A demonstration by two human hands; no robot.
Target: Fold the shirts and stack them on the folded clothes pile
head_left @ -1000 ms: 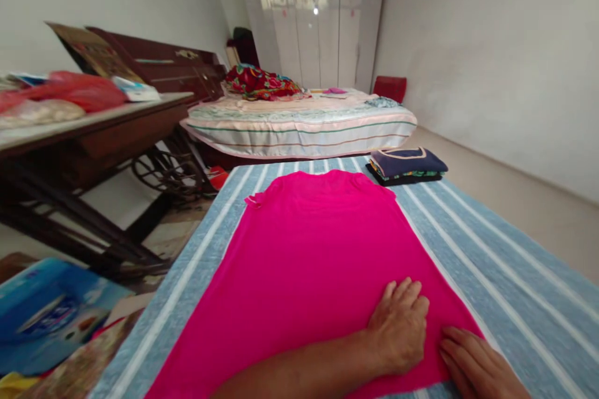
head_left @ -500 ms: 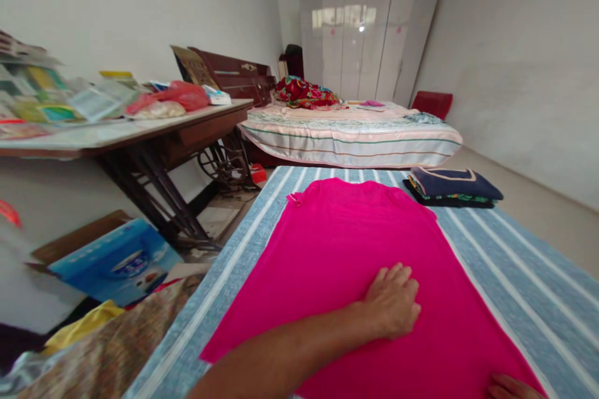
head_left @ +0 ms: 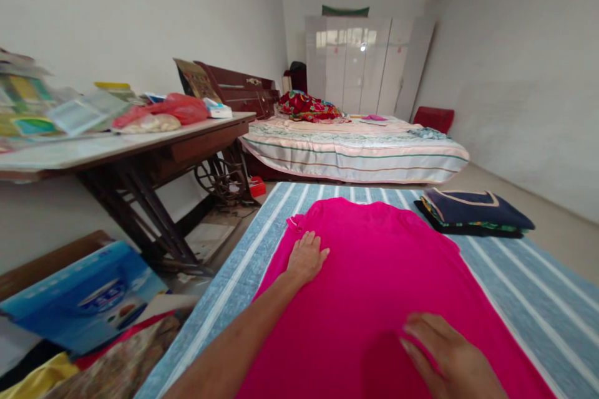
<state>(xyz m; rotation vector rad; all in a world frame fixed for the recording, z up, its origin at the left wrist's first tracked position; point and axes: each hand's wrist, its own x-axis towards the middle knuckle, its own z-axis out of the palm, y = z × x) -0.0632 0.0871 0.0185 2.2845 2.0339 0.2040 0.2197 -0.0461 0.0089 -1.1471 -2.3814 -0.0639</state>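
Pink shirt [head_left: 369,262] spread flat on striped blue cloth [head_left: 213,318].
Left hand [head_left: 306,259] flat near sleeve, fingers extended, gripping nothing; right hand [head_left: 447,352] over lower shirt, blurred, fingers bent, grip indeterminable.

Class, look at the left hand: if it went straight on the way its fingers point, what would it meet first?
Most likely the pink shirt, at its shoulder, since the left hand appears to rest on it; past that edge comes blue striped cloth. Depth is hard to judge here.
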